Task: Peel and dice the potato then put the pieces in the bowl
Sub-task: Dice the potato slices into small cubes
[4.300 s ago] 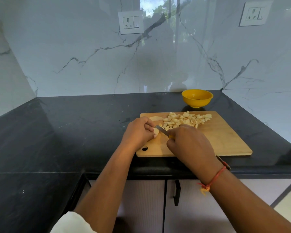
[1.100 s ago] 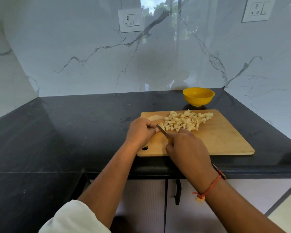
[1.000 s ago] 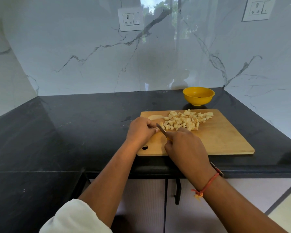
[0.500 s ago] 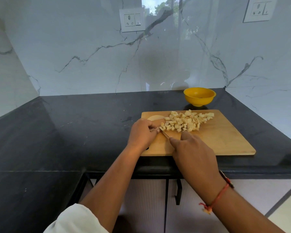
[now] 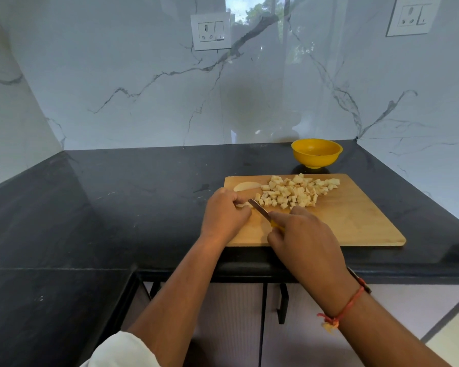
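Observation:
A wooden cutting board (image 5: 355, 223) lies on the black counter. On its far half sits a heap of diced potato pieces (image 5: 296, 192), with one uncut potato slice (image 5: 245, 185) at the far left corner. My left hand (image 5: 224, 215) pinches a small potato piece (image 5: 243, 205) against the board. My right hand (image 5: 301, 237) grips a yellow-handled knife (image 5: 260, 210), its blade angled up-left and touching that piece. A yellow bowl (image 5: 316, 152) stands behind the board.
The black counter (image 5: 130, 197) runs in an L shape with white marble walls behind and to the right. Two wall sockets (image 5: 210, 31) sit high on the wall. Cabinet doors with a dark handle (image 5: 282, 303) are below the counter edge.
The piece under my left hand has grown shorter as the knife kept chopping, and the diced heap has grown. Both hands stay at the board's left side.

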Motion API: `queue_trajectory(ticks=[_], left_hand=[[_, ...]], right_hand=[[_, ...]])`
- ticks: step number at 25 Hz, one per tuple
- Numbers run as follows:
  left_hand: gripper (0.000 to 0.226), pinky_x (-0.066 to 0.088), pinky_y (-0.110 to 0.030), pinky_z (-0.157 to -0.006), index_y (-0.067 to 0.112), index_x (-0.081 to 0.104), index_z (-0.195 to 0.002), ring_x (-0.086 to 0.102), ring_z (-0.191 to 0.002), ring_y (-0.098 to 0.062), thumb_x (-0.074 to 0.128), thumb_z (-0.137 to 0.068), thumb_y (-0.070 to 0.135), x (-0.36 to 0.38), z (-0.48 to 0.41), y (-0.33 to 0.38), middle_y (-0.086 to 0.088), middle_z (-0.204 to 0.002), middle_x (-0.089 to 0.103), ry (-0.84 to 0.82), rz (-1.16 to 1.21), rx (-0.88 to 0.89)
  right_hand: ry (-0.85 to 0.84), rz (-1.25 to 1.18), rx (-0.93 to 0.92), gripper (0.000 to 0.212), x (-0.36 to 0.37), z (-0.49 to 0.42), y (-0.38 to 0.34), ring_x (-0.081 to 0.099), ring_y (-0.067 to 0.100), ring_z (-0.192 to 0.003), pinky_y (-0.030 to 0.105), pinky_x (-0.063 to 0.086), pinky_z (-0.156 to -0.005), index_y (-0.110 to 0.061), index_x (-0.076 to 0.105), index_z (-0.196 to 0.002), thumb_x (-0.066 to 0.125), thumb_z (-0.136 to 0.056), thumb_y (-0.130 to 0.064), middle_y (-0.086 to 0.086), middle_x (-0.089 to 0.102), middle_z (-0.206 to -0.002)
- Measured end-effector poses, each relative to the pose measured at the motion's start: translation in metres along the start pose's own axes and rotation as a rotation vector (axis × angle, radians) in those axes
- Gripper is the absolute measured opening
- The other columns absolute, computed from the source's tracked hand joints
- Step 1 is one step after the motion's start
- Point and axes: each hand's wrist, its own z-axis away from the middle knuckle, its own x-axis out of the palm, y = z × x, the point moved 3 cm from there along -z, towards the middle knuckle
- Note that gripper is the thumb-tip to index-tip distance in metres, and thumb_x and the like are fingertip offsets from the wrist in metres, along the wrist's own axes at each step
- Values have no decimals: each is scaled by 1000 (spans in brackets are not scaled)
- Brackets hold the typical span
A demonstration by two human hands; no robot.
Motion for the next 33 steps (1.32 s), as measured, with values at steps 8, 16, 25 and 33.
queue_trajectory(ticks=[8, 16, 25, 33], left_hand=[[15, 41, -15, -75, 20, 77, -104, 53, -87, -4, 70, -91, 22, -2, -2, 0, 13, -97, 57, -18, 6, 6], [14, 46, -18, -78, 21, 78, -102, 59, -93, -6, 72, -90, 28, 1, -3, -2, 6, -105, 67, 11, 0, -12], [17, 36, -9, -69, 18, 77, -105, 56, -96, -7, 72, -89, 24, 0, 1, -5, 3, -112, 64, 74, -8, -48], [16, 46, -13, -75, 18, 77, -105, 60, -90, -7, 72, -90, 21, 0, -1, -4, 3, -108, 69, 51, 41, -62]], right_hand=[[-47, -10, -52, 24, 12, -14, -5, 45, 4, -73, 19, 36, -61, -29, 66, -117, 50, -99, -29, -9, 42, -89], [-76, 169, -83, 33, 4, -4, 5, 37, 7, -82, 24, 42, -67, -38, 53, -134, 47, -102, -30, -7, 37, -93], [8, -1, -33, 39, -2, 0, 2, 46, 5, -76, 17, 34, -60, -37, 55, -136, 50, -98, -34, -10, 44, -92], [-48, 10, -54, 32, 12, -8, -3, 44, 4, -73, 18, 36, -61, -33, 60, -130, 47, -101, -31, -8, 44, -94]])
